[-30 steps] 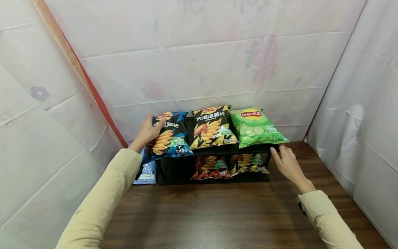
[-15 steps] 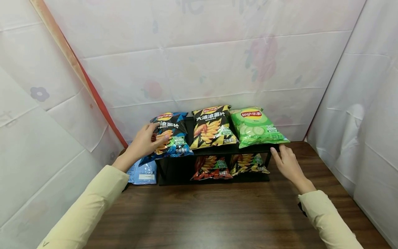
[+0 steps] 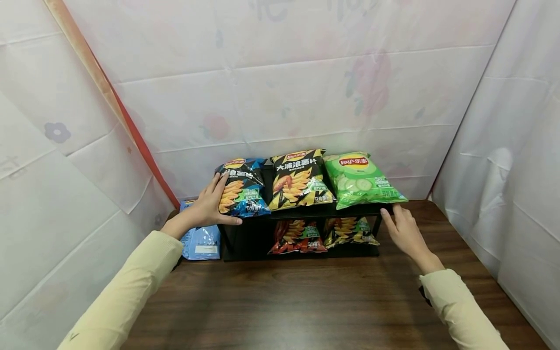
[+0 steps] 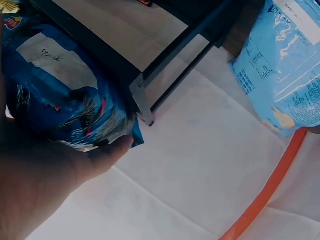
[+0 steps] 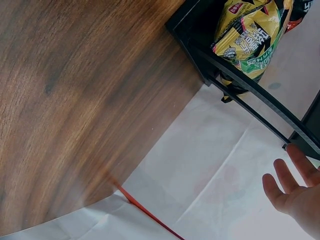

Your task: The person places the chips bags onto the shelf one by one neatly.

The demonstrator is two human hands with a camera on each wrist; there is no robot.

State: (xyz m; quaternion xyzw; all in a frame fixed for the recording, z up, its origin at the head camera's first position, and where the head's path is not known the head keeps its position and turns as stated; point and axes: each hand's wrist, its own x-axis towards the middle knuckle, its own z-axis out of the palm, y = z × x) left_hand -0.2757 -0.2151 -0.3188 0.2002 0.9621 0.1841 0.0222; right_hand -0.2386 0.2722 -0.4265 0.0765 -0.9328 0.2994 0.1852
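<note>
Against the left side of a blue chip bag [image 3: 245, 187] lies my left hand [image 3: 205, 206], fingers fairly straight and thumb stretched along the shelf's front edge. The left wrist view shows that hand [image 4: 55, 175] touching the bag [image 4: 65, 110], which has a white label on its back. The bag rests on the top tier of a black two-tier shelf [image 3: 302, 212]. My right hand [image 3: 406, 232] touches the shelf's right end with loosely extended fingers; in the right wrist view its fingertips [image 5: 290, 149] meet the frame. A black-and-yellow chip bag [image 3: 302, 180] and a green chip bag [image 3: 360, 180] share the top tier.
A red chip bag [image 3: 299, 236] and another yellow-black chip bag [image 3: 350, 230] sit on the lower tier. Left of the shelf lies a light blue bag [image 3: 201, 241] on the wooden table [image 3: 280, 301]. Pale fabric walls [image 3: 280, 97] enclose the back and sides.
My left hand slid from the top of the blue bag down to its lower left side. The bag's lower left corner has shifted right, onto the shelf. My right hand stays put.
</note>
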